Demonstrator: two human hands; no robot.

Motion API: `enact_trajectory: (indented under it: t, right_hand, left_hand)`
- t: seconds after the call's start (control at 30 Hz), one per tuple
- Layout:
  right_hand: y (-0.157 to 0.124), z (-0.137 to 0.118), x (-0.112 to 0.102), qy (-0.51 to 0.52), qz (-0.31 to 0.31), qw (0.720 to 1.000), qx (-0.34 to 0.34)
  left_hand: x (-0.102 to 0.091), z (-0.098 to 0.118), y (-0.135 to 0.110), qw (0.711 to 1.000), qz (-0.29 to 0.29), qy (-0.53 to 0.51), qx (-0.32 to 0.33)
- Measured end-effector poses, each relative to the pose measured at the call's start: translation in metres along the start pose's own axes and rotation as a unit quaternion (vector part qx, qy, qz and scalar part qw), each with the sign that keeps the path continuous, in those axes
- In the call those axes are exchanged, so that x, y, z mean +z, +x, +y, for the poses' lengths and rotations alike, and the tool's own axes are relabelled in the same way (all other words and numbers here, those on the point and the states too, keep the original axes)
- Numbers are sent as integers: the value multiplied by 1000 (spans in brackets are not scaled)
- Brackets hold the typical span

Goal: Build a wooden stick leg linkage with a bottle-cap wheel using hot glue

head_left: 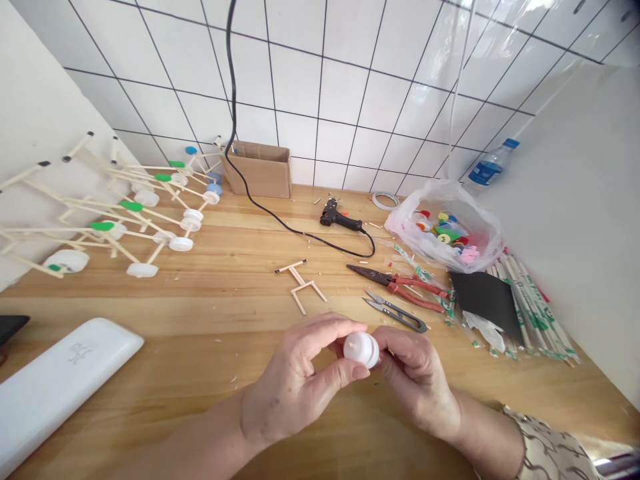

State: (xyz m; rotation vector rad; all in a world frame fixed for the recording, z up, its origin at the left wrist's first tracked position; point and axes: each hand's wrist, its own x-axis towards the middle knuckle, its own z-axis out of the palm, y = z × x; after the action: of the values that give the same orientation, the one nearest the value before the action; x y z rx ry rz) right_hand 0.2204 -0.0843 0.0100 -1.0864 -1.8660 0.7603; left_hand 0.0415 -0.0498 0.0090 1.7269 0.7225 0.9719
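Note:
Two round white caps (pixel 361 349), one against the other, are held up between my hands above the front of the table. My left hand (pixel 305 373) grips them between thumb and fingertips. Closed at their right side is my right hand (pixel 419 380), its fingertips pinched on the rim of the caps; anything else inside that pinch is hidden. Beyond my hands lies a small frame of thin wooden sticks (pixel 303 283) with dark tips on its far bar. To its right are red-handled long-nose pliers (pixel 400 287) and small grey thread snips (pixel 395 311).
Several stick cars (pixel 165 207) with white cap wheels stand at the left. At the back are a cardboard box (pixel 260 170), a glue gun (pixel 340 216) with its cord, and a tape roll (pixel 385 201). A bag of caps (pixel 443 220) and wrapped chopsticks (pixel 540 307) occupy the right; a white power bank (pixel 70 380), the left front.

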Motion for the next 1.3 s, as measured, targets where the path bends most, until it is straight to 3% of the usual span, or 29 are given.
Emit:
enact_trajectory:
  t: [0.33,0.67,0.8,1.0,1.3]
  right_hand:
    - [3,1,-1,-151,2,982,-117]
    - [4,4,2,-150,-26,983,-104]
    - [7,5,0,-119,-20,990,-72]
    - [6,6,-3,-113,24,993,-35]
    - [6,7,3,-141,69,981,-113]
  left_hand:
    - [-2,9,0,994,-7,98,46]
    - [-3,5,-2,990,-18,129,54]
    - [-2,6,3,997,-6,74,-11]
    - [-2,-1,6,988,12,-94,-123]
    - [2,2,7,973,22,-150,-174]
